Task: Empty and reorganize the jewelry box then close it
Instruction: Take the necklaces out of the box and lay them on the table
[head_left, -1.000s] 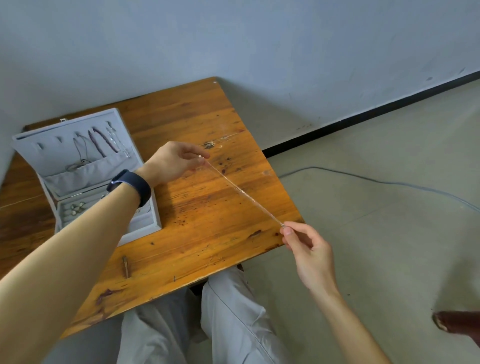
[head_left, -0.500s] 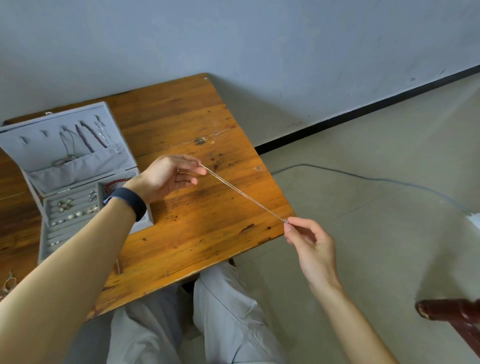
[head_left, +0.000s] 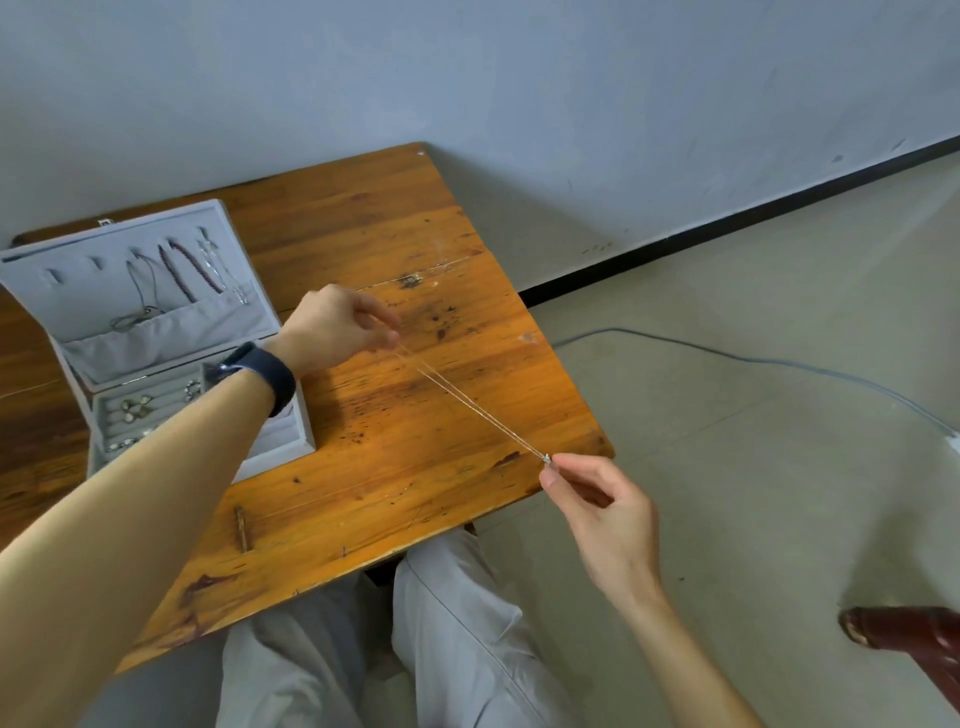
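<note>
Thin necklace (head_left: 472, 405) pulled taut above the desk (head_left: 395, 483) corner, one end pinched in the left hand (head_left: 337, 330), the other in the right hand (head_left: 602, 506) at the edge; jewelry box (head_left: 72, 301) open on the desk behind the left forearm

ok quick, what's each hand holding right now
Left hand: closed, pinching one end of the thin silver chain.
Right hand: closed, pinching the chain's other end, chain stretched straight between them.
</note>
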